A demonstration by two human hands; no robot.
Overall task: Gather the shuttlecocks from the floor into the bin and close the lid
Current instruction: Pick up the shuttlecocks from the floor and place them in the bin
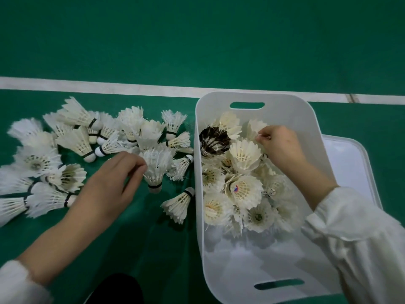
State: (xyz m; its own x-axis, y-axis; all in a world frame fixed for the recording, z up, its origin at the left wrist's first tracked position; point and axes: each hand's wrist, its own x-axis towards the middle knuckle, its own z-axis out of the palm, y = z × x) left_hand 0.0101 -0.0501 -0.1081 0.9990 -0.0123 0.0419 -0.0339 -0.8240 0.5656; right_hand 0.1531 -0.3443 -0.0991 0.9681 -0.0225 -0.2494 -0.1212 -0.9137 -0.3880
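The white feather shuttlecocks (74, 139) are lying in a loose heap at the centre left of the frame, on the floor just beside the bin. A gathered batch (243, 156), including one dark-feathered shuttlecock (213, 139), is filling the upper half of the white plastic bin (219, 249) at the centre right. The left hand (114, 178) is pinching the feather skirt of an upright shuttlecock (156, 170) at the near edge of the heap. The right hand (282, 145) is reaching inside the bin and pinching the feather tip of a cream shuttlecock (255, 128) near the far wall. By this evidence the gathering is roughly half done: a couple of dozen pieces are waiting on the floor. The bin's lower half is showing bare bottom. The flat white lid (350, 163) is lying on the floor at the right, partly under the bin, so the closing step is not yet done. The green court floor (197, 40) is carrying a white boundary line (109, 87) across the upper half of the frame. Nothing else of the room is showing.
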